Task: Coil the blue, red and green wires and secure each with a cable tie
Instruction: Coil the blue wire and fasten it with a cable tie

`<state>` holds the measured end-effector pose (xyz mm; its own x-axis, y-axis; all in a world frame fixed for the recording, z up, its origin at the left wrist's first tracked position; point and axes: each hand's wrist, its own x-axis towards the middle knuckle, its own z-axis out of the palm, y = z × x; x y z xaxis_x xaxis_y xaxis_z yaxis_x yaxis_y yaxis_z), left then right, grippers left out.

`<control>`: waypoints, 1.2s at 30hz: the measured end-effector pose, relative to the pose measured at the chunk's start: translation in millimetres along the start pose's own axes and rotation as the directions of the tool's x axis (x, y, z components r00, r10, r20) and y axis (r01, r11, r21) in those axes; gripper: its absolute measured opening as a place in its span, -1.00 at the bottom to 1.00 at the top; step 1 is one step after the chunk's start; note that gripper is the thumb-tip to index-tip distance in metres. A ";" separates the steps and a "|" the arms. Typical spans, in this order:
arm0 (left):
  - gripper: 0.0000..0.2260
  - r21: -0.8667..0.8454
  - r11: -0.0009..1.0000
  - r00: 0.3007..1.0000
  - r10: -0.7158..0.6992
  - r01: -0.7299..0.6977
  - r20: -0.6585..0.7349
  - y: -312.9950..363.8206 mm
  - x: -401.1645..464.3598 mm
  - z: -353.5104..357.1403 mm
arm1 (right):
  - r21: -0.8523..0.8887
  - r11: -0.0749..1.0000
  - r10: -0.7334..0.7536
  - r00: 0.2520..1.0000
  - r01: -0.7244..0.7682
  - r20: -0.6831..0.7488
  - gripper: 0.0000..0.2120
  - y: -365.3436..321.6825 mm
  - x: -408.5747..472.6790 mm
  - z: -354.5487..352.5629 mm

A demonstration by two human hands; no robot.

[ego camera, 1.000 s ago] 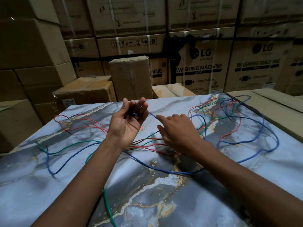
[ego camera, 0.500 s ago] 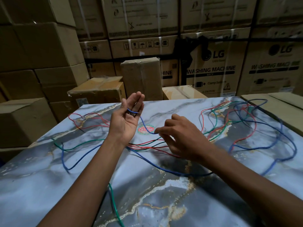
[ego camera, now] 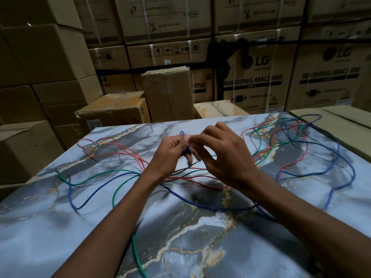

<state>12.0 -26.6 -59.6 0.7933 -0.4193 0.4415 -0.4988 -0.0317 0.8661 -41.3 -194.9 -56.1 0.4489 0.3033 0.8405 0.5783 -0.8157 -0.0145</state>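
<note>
Left hand (ego camera: pixel 170 152) pinches the blue wire (ego camera: pixel 313 155) end at frame centre; right hand (ego camera: pixel 224 157) fingers curl beside it, grip unclear. Risk: red wire (ego camera: pixel 112 146) and green wire (ego camera: pixel 96 175) cross it on the tabletop (ego camera: pixel 60 227), so coiling may snag.

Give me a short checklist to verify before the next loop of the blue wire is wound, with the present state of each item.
1. Left hand holds the end of the blue wire: ok, a small loop shows above its fingers.
2. Right hand grips the wire: cannot tell, the fingers are blurred.
3. Blue wire free of the red wire and green wire: not ok, they cross each other on the table.
4. Any wire already coiled: not ok.
5. Cable ties within reach: cannot tell, none in view.
</note>
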 end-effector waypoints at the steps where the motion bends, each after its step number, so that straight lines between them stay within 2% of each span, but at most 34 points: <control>1: -0.58 0.022 1.000 1.000 -0.005 0.005 0.009 -0.8 -1.1 2.9 | 0.005 1.000 0.021 0.999 -0.021 -0.032 -0.84 2.4 0.4 -1.9; 5: -0.49 -0.086 0.995 0.998 -0.043 0.040 -0.036 1.3 -2.7 11.9 | 0.073 0.988 0.138 0.988 -0.134 -0.067 -0.81 16.1 3.3 -7.8; 9: -0.62 -0.226 0.963 0.986 -0.126 0.147 0.105 5.9 -4.1 14.9 | 0.122 0.978 0.177 0.983 -0.170 -0.046 -0.72 24.8 2.9 -7.9; 14: -0.73 -0.500 0.793 0.931 -0.228 0.348 0.286 12.5 -5.2 9.7 | 0.102 0.980 0.176 0.982 -0.169 -0.069 -0.75 23.7 -0.4 1.2; 18: -0.73 -0.635 0.664 0.914 -0.213 0.394 0.344 12.7 -5.6 13.8 | 0.155 0.969 0.203 0.977 -0.191 -0.061 -0.78 21.5 0.3 2.8; 20: -0.73 -0.682 0.615 0.914 -0.188 0.395 0.360 14.3 -4.2 12.2 | 0.335 0.901 0.290 0.957 -0.275 0.007 -0.79 22.2 2.8 -0.2; 22: -0.74 -0.713 0.580 0.917 -0.192 0.394 0.351 15.6 -2.7 7.8 | 0.525 0.749 0.396 0.908 -0.405 0.136 -0.79 23.7 8.1 -6.9; 26: -0.75 -0.746 0.538 0.919 -0.193 0.392 0.343 17.8 -2.8 -0.2 | 0.643 0.558 0.430 0.846 -0.524 0.316 -0.77 43.5 9.6 -18.4; 31: -0.74 -0.759 0.506 0.912 -0.199 0.410 0.360 17.3 -1.8 1.5 | 0.622 0.510 0.417 0.803 -0.594 0.425 -0.68 67.2 3.3 -26.1; 33: -0.74 -0.781 0.496 0.925 -0.194 0.379 0.326 15.5 -1.7 2.7 | 0.604 0.493 0.440 0.779 -0.626 0.447 -0.67 72.3 1.3 -25.0; 36: -0.76 -0.831 0.468 0.953 -0.186 0.300 0.239 12.3 -0.1 -3.1 | 0.521 0.535 0.465 0.747 -0.665 0.476 -0.76 80.7 -4.7 -22.0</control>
<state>6.9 -24.1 -48.2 0.7652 -0.6108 0.2037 0.2946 0.6134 0.7328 -11.7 -273.0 -49.3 0.9282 0.0822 0.3629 0.3657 -0.3820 -0.8487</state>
